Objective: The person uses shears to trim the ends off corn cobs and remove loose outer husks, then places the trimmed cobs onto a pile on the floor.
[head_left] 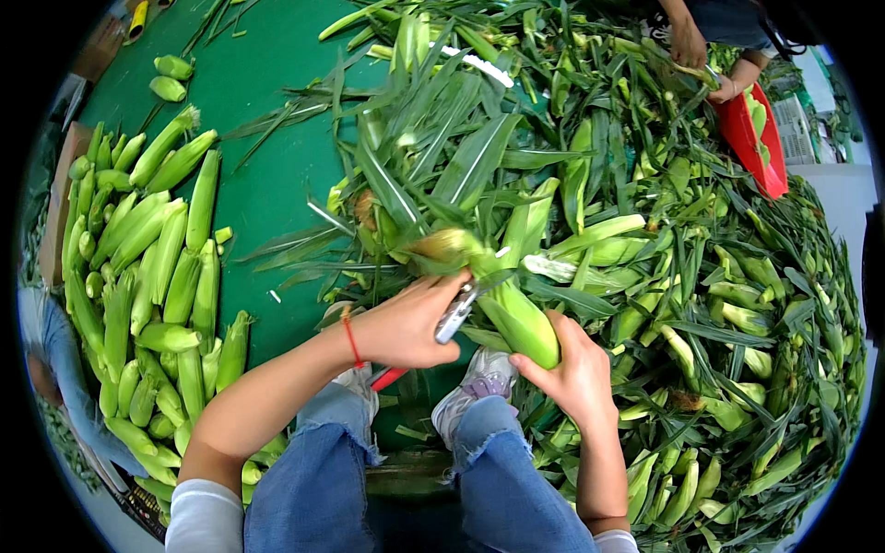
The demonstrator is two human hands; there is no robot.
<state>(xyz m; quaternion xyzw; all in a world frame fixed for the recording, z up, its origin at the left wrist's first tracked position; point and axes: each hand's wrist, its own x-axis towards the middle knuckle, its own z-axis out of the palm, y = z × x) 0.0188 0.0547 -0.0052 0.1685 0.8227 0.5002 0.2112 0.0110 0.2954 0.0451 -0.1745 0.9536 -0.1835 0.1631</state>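
My left hand [410, 318], with a red cord at the wrist, is closed round a pair of pruning shears [454, 315] with metal and red parts. The blade end lies against the silk end of a green ear of corn in its husk [518, 324]. Cupped round the ear's other end is my right hand [573, 373], thumb along the husk. Brown silk and leaves [447, 247] by the blades are smeared by motion. Just beyond both hands lies a loose heap of long corn leaves [433, 157].
Trimmed ears [171, 244] are piled at the left on a green floor [267, 55]. A large heap of unhusked corn and leaves [728, 323] fills the right. Another person's hands [687, 41] work at the top right beside a red container [751, 138]. My shoes [475, 387] stand below my hands.
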